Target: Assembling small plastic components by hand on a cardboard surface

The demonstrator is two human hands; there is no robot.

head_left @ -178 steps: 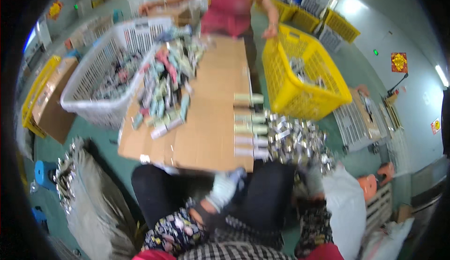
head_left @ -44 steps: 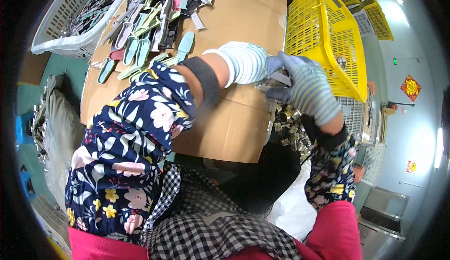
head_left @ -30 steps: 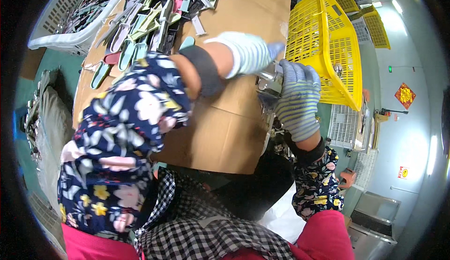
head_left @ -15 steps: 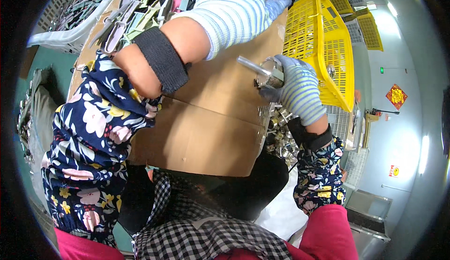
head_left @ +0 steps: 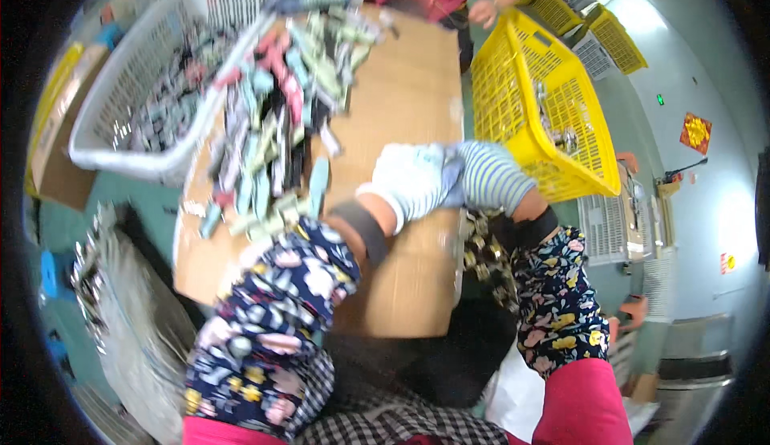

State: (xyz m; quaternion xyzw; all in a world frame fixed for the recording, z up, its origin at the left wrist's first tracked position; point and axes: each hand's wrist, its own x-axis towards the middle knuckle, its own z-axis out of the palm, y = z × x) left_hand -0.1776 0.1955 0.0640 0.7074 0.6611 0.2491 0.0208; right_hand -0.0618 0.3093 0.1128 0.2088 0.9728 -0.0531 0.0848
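Observation:
My left hand [head_left: 407, 176] and my right hand [head_left: 493, 176], both in striped knit gloves, meet over the right side of a cardboard sheet [head_left: 417, 84]. The fingers are closed in against each other and blurred by motion. Whatever lies between them is hidden. To the left of my hands is a loose heap of flat plastic handle-like pieces [head_left: 261, 156] in pink, green, grey and black. One blue-green piece [head_left: 319, 184] lies at the heap's near edge, by my left wrist. Below my right wrist, shiny metal parts [head_left: 484, 252] are piled beside the cardboard.
A yellow plastic basket [head_left: 533, 116] holding metal parts stands beyond my right hand. At the far left is a white basket [head_left: 120, 156] of plastic pieces. A grey sack [head_left: 148, 308] sits on the floor at left. Across the cardboard a co-worker's hand [head_left: 483, 13] shows.
My left hand has come back from the far side of the cardboard to meet my right hand. The metal cylinder with a tube, seen in my right hand before, is now hidden. The view has shifted.

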